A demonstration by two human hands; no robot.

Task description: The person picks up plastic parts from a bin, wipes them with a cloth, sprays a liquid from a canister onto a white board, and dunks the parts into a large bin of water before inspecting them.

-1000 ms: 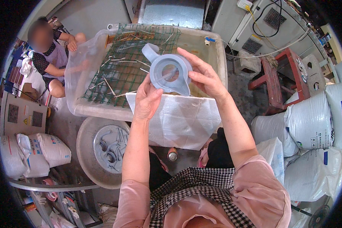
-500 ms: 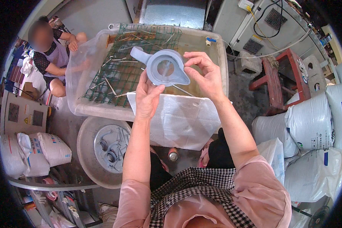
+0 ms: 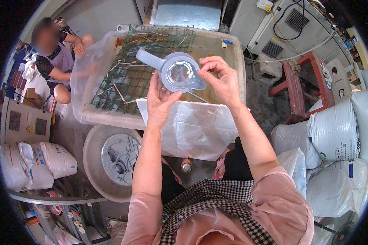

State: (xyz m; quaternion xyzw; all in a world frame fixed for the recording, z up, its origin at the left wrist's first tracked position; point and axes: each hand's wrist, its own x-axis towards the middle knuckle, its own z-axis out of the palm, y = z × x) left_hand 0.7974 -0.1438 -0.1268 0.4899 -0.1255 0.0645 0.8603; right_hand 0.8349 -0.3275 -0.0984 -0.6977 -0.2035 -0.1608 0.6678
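Note:
A grey-blue plastic pitcher top [image 3: 167, 77] with a long handle and a pointed spout is held up over the tub's near side. Its round opening faces up, handle to the far left and spout to the right. My left hand [image 3: 159, 100] grips its lower left rim, thumb on the near side. At the right rim, just above the spout, my right hand [image 3: 220, 77] has its bent thumb and forefinger against the edge. Beneath lies a white foam sheet [image 3: 196, 130] over the tub's near edge.
A large translucent tub [image 3: 98, 116] holds water and a green wire grid [image 3: 122, 81]. Left of my legs, a round basin [image 3: 92, 163] contains grey plastic parts. A can [image 3: 186, 165] stands by my feet. White sacks [image 3: 333, 130] are stacked right; a person [image 3: 55, 61] sits far left.
The pitcher top has tilted and turned slightly, moving a little to the right, its handle now reaching farther out. My right fingertips shifted slightly along its edge.

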